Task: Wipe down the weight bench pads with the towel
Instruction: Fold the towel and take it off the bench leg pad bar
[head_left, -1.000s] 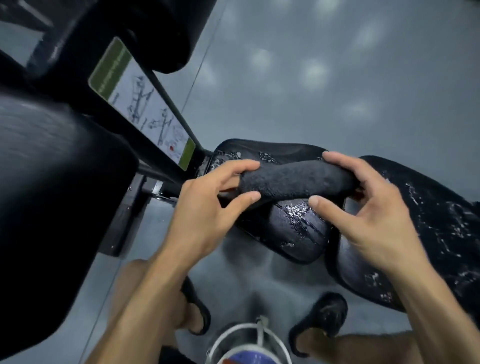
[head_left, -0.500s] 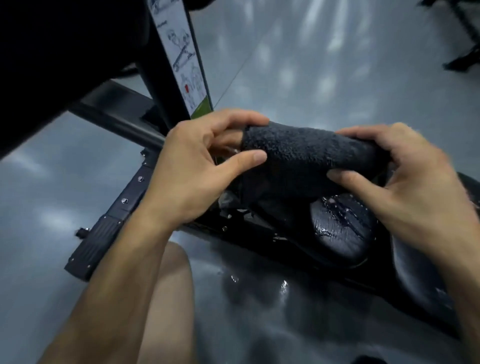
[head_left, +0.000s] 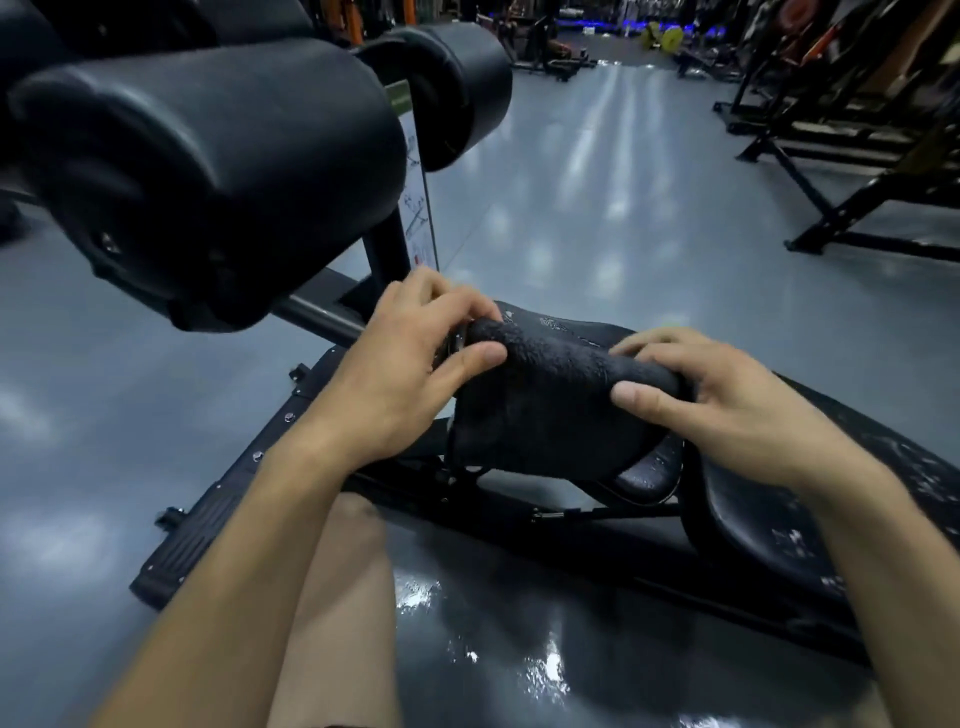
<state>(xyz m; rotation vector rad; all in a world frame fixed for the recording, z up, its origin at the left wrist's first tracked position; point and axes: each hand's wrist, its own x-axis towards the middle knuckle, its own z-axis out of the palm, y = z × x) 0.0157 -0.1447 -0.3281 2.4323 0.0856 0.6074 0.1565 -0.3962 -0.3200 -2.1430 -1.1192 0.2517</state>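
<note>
While both hands bunch the towel (head_left: 545, 395) over the seat pad (head_left: 649, 473), the step in hand looks like refolding between wipes, not a stroke.

Left hand (head_left: 410, 364): thumb and fingers curled round the towel's left end, pinching it. Right hand (head_left: 727, 400): same at the right end, thumb in front, fingers over the top. Towel stretched between them as a roll, lower edge hanging down across the seat pad; whether it touches the pad, cannot tell.

Seat pad shows wet streaks. Back pad (head_left: 810, 519), just right of the towel, is speckled too. Judgement: more wiping left.

Next move calls for flattening the towel against the seat pad, then drawing it along.

Around: roller pads (head_left: 218, 171) up and left of the towel, close overhead; instruction placard (head_left: 418, 208) behind it; bare knee (head_left: 343, 597) below; wet floor (head_left: 545, 665) under the frame. Racks (head_left: 841, 156) well apart, far right. Rollers may crowd the left arm.
</note>
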